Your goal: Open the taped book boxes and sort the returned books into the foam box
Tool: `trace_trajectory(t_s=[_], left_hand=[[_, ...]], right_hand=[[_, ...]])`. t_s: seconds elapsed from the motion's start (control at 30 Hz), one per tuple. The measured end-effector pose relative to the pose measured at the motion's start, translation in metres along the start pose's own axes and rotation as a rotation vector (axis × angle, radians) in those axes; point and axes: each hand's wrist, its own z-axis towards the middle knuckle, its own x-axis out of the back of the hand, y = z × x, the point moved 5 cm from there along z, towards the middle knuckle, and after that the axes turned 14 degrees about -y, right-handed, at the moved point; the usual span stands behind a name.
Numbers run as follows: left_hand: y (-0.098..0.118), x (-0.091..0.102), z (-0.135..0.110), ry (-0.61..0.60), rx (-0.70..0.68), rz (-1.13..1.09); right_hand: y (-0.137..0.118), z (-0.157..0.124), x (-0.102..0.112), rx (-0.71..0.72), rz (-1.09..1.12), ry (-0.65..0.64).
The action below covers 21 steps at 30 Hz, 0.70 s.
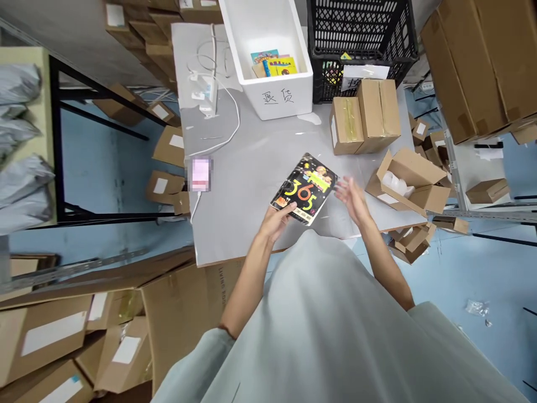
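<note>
Because L hand (pixel 274 222) pinches 1 book (pixel 306 187) by near edge, it's mostly unblocked; R hand (pixel 352 200), fingers part-spread, holds 0, adj.

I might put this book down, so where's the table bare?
Bare table: between the pink object and the book, nearer than the white bin. Crowded: far edge, with bin and black crate; right side, with boxes.

Blue floor (pixel 440 291), grey table (pixel 239 196), black-framed shelf (pixel 56 140), apparently a greyish wall (pixel 79 28).
</note>
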Motion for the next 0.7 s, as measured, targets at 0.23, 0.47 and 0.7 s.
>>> trace_trajectory(t_s=[0.23, 0.47, 0.7], left_hand=[[-0.035, -0.025, 0.0, 0.102, -0.047, -0.1], [-0.021, -0.02, -0.002, 0.025, -0.035, 0.028], [0.001, -0.01, 0.003, -0.003, -0.061, 0.091]], right_hand=[[0.041, -0.023, -0.036, -0.09, 0.022, -0.086], [0.034, -0.017, -0.01, -0.085, -0.057, -0.036], [0.021, -0.029, -0.004, -0.071, -0.072, -0.121]])
